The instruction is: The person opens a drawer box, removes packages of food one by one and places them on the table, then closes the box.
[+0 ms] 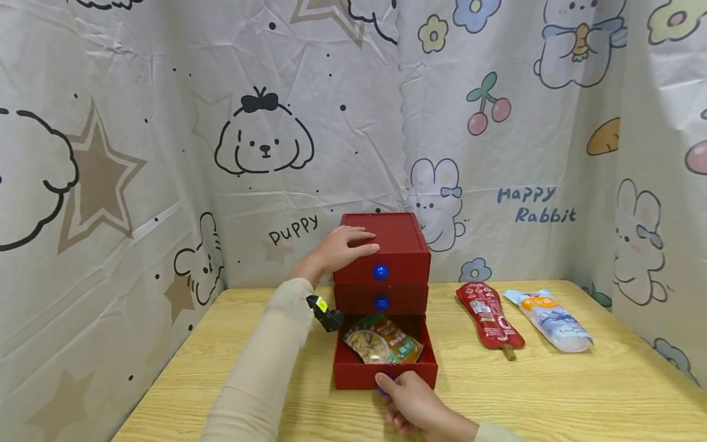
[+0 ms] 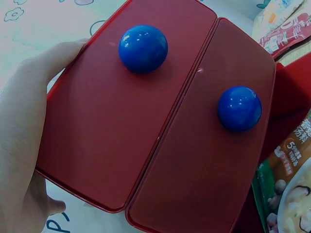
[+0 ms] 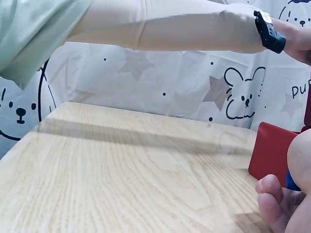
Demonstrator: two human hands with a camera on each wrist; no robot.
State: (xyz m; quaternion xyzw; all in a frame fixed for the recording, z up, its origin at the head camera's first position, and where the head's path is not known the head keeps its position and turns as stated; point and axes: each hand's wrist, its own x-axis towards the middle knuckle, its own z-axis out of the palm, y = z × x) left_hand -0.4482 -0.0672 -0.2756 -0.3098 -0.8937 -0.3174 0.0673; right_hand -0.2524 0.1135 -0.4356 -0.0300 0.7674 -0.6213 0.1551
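Observation:
A red three-drawer box (image 1: 394, 230) stands on the table, its bottom drawer (image 1: 353, 376) pulled out. Inside that drawer lies a printed food packet (image 1: 386, 341) with a picture of a bowl of food. My left hand (image 1: 347, 247) rests on the box's top at the left edge, fingers fairly straight. With thumb and curled fingers, my right hand (image 1: 414, 402) pinches the blue knob (image 3: 291, 180) of the bottom drawer, mostly hiding it. The top drawer's blue knob (image 2: 143, 48) and the middle one's blue knob (image 2: 239, 108) are untouched; both those drawers are closed.
Right of the box, a red spouted pouch (image 1: 488, 316) lies on the wooden table (image 1: 221, 368). Beside it is a blue-and-white packet (image 1: 552, 319). A printed cloth (image 1: 353, 153) hangs behind and along both sides.

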